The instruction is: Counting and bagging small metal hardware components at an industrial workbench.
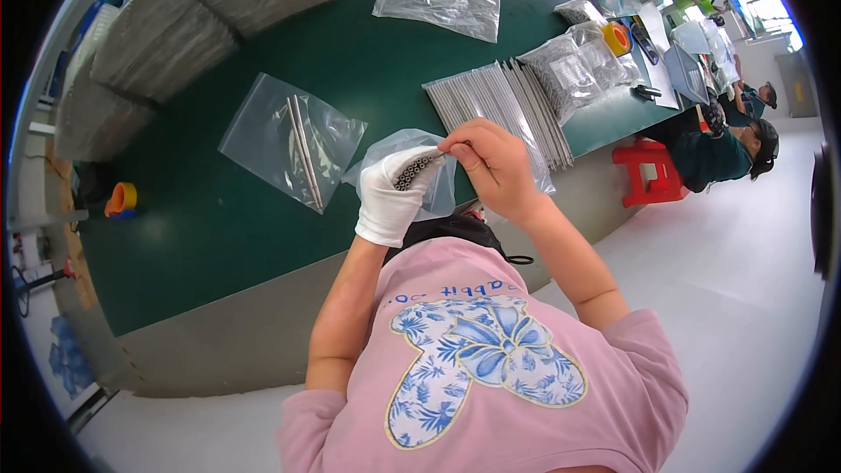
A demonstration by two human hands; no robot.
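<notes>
My left hand [383,203], in a white glove, is wrapped round a bundle of thin metal tubes [407,178], whose hollow ends face me. Thumb and fingers of my bare right hand [496,168] are pinched together at the bundle's upper right edge, on what looks like the end of one thin tube, mostly hidden by the fingers. Behind and under the glove spreads a clear plastic bag [445,197]. To the left lies another clear bag [251,136] with a few slim metal tubes [303,151] on it. Right of my hands, many tubes [477,98] lie side by side.
Large wrapped stacks [166,48] stand at the far left of the green table [193,236]. Empty-looking clear bags [438,2] lie at the back. Filled bags [565,70] and tape [617,38] are at the right. Beyond sits a person [723,153] by a red stool [646,173].
</notes>
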